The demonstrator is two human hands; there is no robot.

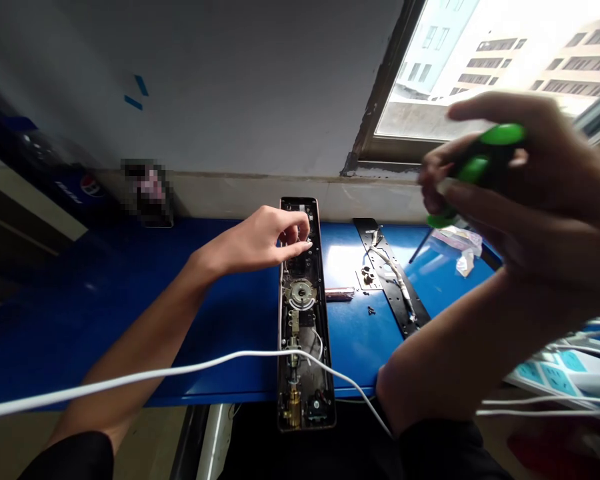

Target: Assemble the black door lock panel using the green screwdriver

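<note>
A long, narrow door-lock housing [325, 320] lies opened on the blue table, its near end reaching past the table edge. Inside it show a round metal disc [301, 292], brass-coloured parts and a thin white wire. My left hand [273, 237] is over the far part of the housing, thumb and fingers pinched together; what they hold, if anything, is too small to make out. Raised at the right, my right hand [525, 180] is closed around the green and black handle of a screwdriver [467, 177]. Its shaft points down toward the table, and hand and handle are somewhat blurred.
Right of the housing lie small dark screws [371, 311], a copper-coloured strip [340, 294] and a black plate [393, 277] with a taped wire bundle. A white cable [200, 365] crosses in front. A power strip [565, 370] is at right, a bottle [75, 183] at left.
</note>
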